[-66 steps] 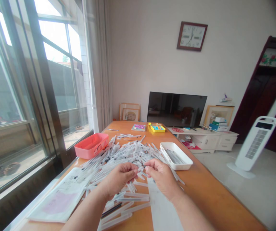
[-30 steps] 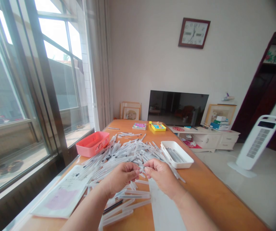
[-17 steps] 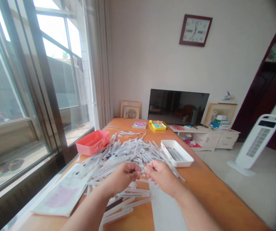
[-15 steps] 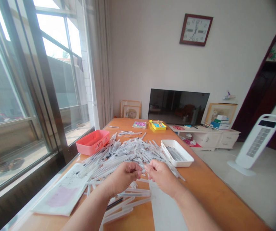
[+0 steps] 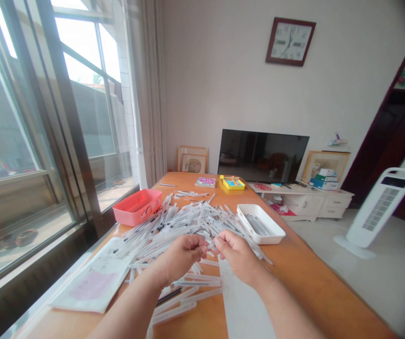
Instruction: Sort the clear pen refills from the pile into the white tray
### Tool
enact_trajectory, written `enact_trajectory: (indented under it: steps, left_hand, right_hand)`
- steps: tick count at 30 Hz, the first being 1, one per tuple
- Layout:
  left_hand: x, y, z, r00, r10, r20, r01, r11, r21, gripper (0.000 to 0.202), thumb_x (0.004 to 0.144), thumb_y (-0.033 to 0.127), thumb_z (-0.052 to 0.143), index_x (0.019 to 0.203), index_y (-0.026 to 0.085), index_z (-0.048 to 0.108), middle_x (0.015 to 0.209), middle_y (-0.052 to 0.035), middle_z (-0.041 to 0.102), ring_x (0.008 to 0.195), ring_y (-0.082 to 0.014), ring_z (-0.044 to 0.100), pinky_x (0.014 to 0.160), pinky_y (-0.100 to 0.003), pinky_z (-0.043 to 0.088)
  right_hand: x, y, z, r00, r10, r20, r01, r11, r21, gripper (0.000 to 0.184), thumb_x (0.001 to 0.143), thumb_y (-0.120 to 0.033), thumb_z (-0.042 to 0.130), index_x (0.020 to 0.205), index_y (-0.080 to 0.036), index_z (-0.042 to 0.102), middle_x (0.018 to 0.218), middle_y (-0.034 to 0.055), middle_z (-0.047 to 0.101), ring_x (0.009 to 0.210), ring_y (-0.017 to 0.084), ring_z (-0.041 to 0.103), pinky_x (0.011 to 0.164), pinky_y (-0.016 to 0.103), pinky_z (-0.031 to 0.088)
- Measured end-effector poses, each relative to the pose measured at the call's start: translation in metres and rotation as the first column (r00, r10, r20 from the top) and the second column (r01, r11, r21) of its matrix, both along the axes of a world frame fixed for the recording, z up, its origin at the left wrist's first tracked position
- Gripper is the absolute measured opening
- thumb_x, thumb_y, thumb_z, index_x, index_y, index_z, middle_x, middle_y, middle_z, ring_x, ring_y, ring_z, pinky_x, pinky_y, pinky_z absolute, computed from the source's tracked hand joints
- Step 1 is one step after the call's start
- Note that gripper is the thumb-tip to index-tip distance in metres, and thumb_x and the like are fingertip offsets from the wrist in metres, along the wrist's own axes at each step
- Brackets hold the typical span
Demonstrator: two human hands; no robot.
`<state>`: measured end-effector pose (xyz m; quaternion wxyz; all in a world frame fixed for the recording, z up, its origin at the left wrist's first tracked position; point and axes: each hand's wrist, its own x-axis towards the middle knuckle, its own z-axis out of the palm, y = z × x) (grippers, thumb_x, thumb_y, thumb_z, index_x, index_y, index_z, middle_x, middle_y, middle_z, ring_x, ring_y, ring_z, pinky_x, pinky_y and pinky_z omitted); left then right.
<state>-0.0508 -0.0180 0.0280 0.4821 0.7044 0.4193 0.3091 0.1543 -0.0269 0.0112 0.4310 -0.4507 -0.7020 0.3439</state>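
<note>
Over the near side of a heap of pale, see-through pen parts (image 5: pixel 177 221), my two hands almost meet. My left hand (image 5: pixel 188 252) is closed in a pinch, thumb against curled fingers. Facing it, my right hand (image 5: pixel 232 249) pinches in the same way. Something small and pale shows between the fingertips, too small to make out. Loose clear tubes (image 5: pixel 177 306) and a dark stick lie below my left hand. A white sheet of paper (image 5: pixel 241 301) is beneath my right forearm. Grey sticks rest in a white tray (image 5: pixel 276 231) to the right.
A red plastic basket (image 5: pixel 128 214) stands left of the heap, above a booklet (image 5: pixel 96 282). Farther back are a purple booklet (image 5: pixel 205 182) and a yellow box (image 5: pixel 233 183). The table's right edge slopes away past the tray; a window (image 5: pixel 89 94) lines the left.
The fingertips have moved slightly apart, with both hands still pinched over the heap. The view has shifted a little; the things on the table stay where they were.
</note>
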Motion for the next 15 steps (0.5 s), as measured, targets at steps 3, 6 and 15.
enact_trajectory:
  steps: [3, 6, 15]
  left_hand:
    - [0.0015, 0.0010, -0.0042, 1.000, -0.009, -0.023, 0.010, 0.999, 0.035, 0.033, 0.087, 0.044, 0.061, 0.090, 0.012, 0.067, 0.073, -0.0003, 0.055, 0.067, -0.0127, 0.043, 0.063, -0.026, 0.035]
    - [0.0041, 0.0007, -0.0078, 0.999, 0.000, -0.044, 0.004, 0.996, 0.092, 0.028, 0.087, 0.041, 0.061, 0.091, 0.013, 0.067, 0.073, 0.0012, 0.053, 0.067, -0.0122, 0.041, 0.062, -0.026, 0.034]
    - [0.0025, 0.0027, -0.0104, 0.997, 0.019, -0.069, -0.011, 0.994, 0.113, 0.029, 0.090, 0.043, 0.057, 0.090, 0.015, 0.065, 0.074, 0.0010, 0.052, 0.068, -0.0125, 0.041, 0.062, -0.025, 0.035]
  right_hand:
    - [-0.0024, 0.0002, -0.0028, 0.998, -0.040, 0.057, 0.038, 0.999, 0.029, 0.037, 0.098, -0.048, 0.047, 0.075, -0.020, 0.053, 0.068, -0.0018, 0.058, 0.066, 0.014, 0.052, 0.062, 0.026, 0.040]
    - [-0.0039, 0.0016, -0.0060, 0.981, -0.130, 0.144, 0.118, 0.989, 0.093, 0.042, 0.098, -0.050, 0.046, 0.067, -0.021, 0.045, 0.060, -0.0032, 0.049, 0.060, 0.014, 0.045, 0.056, 0.027, 0.034]
    - [-0.0038, 0.0000, -0.0045, 0.974, -0.144, 0.175, 0.116, 0.980, 0.163, 0.040, 0.100, -0.050, 0.042, 0.073, -0.022, 0.050, 0.064, -0.0023, 0.053, 0.060, 0.015, 0.046, 0.058, 0.027, 0.034]
